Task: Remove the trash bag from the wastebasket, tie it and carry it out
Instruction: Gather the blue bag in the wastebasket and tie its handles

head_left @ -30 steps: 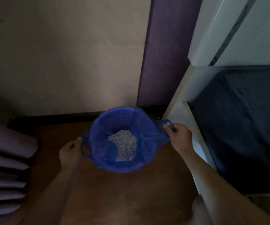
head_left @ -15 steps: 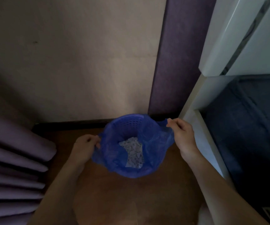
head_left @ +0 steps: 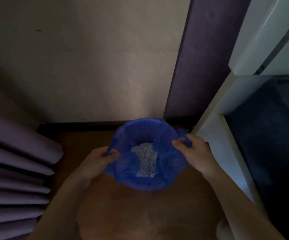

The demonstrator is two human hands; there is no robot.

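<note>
Pinching the thin blue plastic trash bag at two opposite points of its mouth, both hands sit level with the top of the round blue perforated plastic wastebasket, which stands on the brown floor close to the dark baseboard of the beige wall. The left hand has its thumb and fingers closed on a gathered fold of film at the basket's left edge; the right hand is closed the same way on a bunched flap at the right edge, next to the white shelf unit. The bag is inside the basket, its far edge draped over the rim, with pale crumpled scraps lying at the bottom.

What matters next is direction: the load hangs straight below the line between the two grips, and the basket's long axis runs vertically, so the pull probably needs to go straight up with both hands rising evenly. Neither hand is clearly nearer; they flank the opening about equally. The far rim may catch the film, and the basket could lift with it.
</note>
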